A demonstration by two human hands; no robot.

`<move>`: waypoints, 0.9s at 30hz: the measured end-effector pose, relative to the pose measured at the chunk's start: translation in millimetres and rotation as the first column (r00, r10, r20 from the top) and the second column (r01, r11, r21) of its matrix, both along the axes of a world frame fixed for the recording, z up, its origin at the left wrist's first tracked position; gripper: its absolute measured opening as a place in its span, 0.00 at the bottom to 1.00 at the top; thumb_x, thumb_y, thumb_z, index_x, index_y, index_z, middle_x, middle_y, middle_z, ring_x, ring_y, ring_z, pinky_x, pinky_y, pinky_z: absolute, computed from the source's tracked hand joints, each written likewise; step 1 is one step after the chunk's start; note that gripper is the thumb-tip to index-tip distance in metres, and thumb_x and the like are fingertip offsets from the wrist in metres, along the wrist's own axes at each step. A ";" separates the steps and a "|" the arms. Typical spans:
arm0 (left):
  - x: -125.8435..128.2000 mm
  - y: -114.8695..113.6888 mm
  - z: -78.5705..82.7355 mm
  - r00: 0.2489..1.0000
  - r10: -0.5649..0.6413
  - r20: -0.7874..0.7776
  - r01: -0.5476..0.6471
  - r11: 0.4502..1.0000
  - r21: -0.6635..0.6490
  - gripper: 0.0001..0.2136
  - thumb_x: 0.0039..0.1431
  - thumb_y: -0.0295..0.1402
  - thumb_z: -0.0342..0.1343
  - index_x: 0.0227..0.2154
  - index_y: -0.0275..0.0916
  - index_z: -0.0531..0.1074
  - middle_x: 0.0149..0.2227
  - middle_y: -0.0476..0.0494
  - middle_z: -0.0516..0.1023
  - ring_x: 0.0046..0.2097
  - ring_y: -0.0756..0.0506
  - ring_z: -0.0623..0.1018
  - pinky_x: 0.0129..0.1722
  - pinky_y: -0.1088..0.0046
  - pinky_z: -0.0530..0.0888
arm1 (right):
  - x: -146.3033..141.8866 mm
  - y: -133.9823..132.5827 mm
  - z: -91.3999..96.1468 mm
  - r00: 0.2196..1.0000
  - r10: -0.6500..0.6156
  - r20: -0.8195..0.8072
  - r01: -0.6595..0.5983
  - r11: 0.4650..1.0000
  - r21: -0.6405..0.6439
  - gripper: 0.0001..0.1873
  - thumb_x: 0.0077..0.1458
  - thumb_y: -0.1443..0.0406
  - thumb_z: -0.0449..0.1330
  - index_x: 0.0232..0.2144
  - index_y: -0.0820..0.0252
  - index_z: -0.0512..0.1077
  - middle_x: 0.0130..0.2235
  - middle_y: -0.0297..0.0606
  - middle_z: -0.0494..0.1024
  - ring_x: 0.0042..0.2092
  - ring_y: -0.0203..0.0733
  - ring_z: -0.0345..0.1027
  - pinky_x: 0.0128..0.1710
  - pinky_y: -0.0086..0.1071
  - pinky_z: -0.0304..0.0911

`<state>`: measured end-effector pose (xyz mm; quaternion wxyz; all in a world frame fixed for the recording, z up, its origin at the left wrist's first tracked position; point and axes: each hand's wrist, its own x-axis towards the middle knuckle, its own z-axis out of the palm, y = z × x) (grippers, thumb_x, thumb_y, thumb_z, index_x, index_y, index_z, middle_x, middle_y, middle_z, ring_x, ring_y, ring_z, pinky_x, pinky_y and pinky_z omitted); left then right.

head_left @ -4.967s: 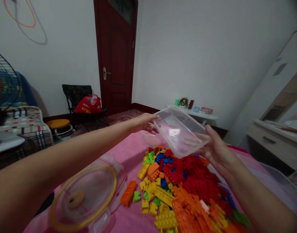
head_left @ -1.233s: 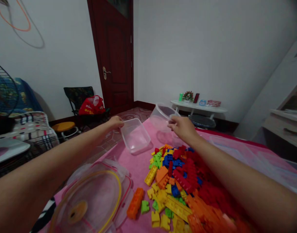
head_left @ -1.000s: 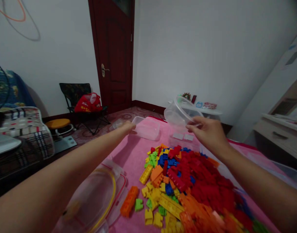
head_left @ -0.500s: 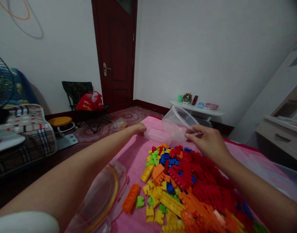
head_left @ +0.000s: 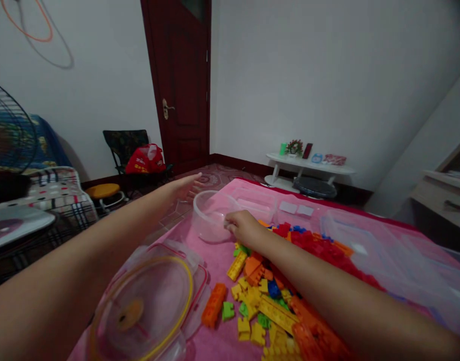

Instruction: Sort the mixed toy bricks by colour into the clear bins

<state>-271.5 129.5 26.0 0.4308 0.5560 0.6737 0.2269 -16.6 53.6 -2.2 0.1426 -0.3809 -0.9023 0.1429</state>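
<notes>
A round clear plastic container (head_left: 207, 231) stands upright near the left far part of the pink-covered table. My right hand (head_left: 245, 228) grips its right side, fingers closed at the wall. Left of the container, my left hand (head_left: 188, 185) is held up with its fingers stretched out and nothing in them. Behind the round container lies a clear rectangular container (head_left: 269, 214). A pile of colored building blocks (head_left: 275, 311), in yellow, orange, red, blue and green, spreads beneath and around my right forearm, which hides part of it.
Clear lids, one with a yellow ring (head_left: 191, 291), lie at the table's left front. Large clear bins (head_left: 338, 225) rest on the right. Beyond the table are a low white stand (head_left: 308, 163), a folding chair with a red bag (head_left: 147, 159), and a yellow stool (head_left: 103, 190).
My right hand has brought the round container leftward and down, from tilted to upright. My left hand has let go near the rectangular container and moved left, its fingers now spread.
</notes>
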 end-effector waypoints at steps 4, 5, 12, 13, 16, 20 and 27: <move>1.3 -11.3 -2.0 0.962 -0.172 0.211 0.200 0.972 -0.122 0.37 0.45 0.60 0.53 0.56 0.46 0.63 0.55 0.38 0.71 0.50 0.39 0.75 0.40 0.67 0.74 | 3.5 -16.1 11.4 1.000 0.006 0.026 -0.007 0.999 0.046 0.12 0.47 0.71 0.58 0.36 0.59 0.77 0.40 0.41 0.79 0.41 0.45 0.71 0.40 0.32 0.61; 8.0 -12.8 -4.7 0.952 -0.231 0.201 0.256 0.961 -0.106 0.37 0.45 0.56 0.57 0.57 0.47 0.61 0.57 0.39 0.69 0.51 0.39 0.74 0.41 0.67 0.74 | 9.3 -23.0 20.0 1.000 0.005 0.000 -0.005 0.996 0.087 0.15 0.47 0.71 0.58 0.39 0.58 0.76 0.43 0.42 0.78 0.44 0.46 0.70 0.43 0.34 0.61; 50.7 -3.3 -24.4 0.943 -0.323 0.078 0.318 0.945 0.072 0.39 0.45 0.36 0.61 0.62 0.40 0.55 0.55 0.34 0.70 0.52 0.40 0.74 0.43 0.68 0.74 | 108.2 -64.2 75.9 0.908 -0.173 -0.382 0.247 0.957 0.154 0.11 0.51 0.63 0.55 0.35 0.55 0.77 0.41 0.38 0.79 0.37 0.42 0.72 0.37 0.33 0.67; 53.1 -0.6 -25.3 0.946 -0.318 0.059 0.312 0.946 0.087 0.39 0.45 0.35 0.61 0.62 0.39 0.56 0.55 0.34 0.70 0.52 0.39 0.74 0.42 0.69 0.75 | 127.9 -69.1 77.3 0.871 -0.231 -0.433 0.316 0.940 0.133 0.11 0.51 0.61 0.56 0.34 0.53 0.77 0.41 0.38 0.79 0.38 0.43 0.73 0.38 0.35 0.67; 60.6 6.4 -24.9 0.943 -0.319 -0.097 0.331 0.931 0.153 0.37 0.46 0.38 0.60 0.61 0.40 0.58 0.56 0.36 0.70 0.53 0.40 0.73 0.42 0.70 0.75 | 182.4 -86.3 75.4 0.686 -0.440 -0.580 0.548 0.836 0.013 0.10 0.47 0.56 0.60 0.31 0.50 0.77 0.36 0.38 0.80 0.36 0.47 0.74 0.38 0.40 0.69; 80.3 11.7 -20.6 0.922 -0.277 -0.272 0.345 0.905 0.248 0.32 0.51 0.39 0.57 0.59 0.37 0.61 0.55 0.37 0.71 0.52 0.42 0.74 0.48 0.71 0.71 | 228.1 -107.1 70.2 0.312 -0.645 -0.698 0.744 0.623 -0.244 0.10 0.45 0.54 0.63 0.31 0.48 0.77 0.32 0.41 0.79 0.35 0.48 0.74 0.40 0.43 0.70; 145.6 0.3 12.2 0.917 -0.089 -0.390 0.280 0.839 0.467 0.24 0.50 0.29 0.57 0.53 0.34 0.69 0.58 0.36 0.68 0.58 0.38 0.67 0.59 0.63 0.60 | 264.8 -108.7 61.4 0.036 -0.431 -0.902 0.762 0.595 -0.254 0.13 0.42 0.58 0.67 0.32 0.56 0.78 0.33 0.39 0.78 0.31 0.39 0.74 0.33 0.32 0.71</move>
